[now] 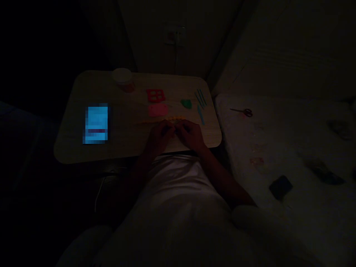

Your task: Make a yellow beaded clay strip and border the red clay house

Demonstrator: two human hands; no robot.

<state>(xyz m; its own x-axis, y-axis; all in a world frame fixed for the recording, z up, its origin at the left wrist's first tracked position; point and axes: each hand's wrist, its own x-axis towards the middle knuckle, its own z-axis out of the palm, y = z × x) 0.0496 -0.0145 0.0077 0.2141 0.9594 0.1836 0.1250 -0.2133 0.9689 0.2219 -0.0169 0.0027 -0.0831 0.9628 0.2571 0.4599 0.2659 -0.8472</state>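
The room is very dark. My left hand (pixel 161 134) and my right hand (pixel 190 134) rest close together near the front edge of a small wooden table (pixel 130 148), fingers curled inward and almost touching. Just beyond the fingertips lies a thin yellow-orange strip (pixel 174 118) of what looks like modelling clay. Whether the fingers pinch a piece of it is lost in the dark. A pink slab (pixel 157 110) and a red cutter frame (pixel 155 95) lie behind the strip.
A glowing phone screen (pixel 96 124) lies on the table's left. A cup (pixel 122 79) stands at the back edge. A green lump (pixel 186 103) and blue sticks (pixel 200 98) lie at the right. Scissors (pixel 244 111) and a dark object (pixel 280 187) lie on the bed.
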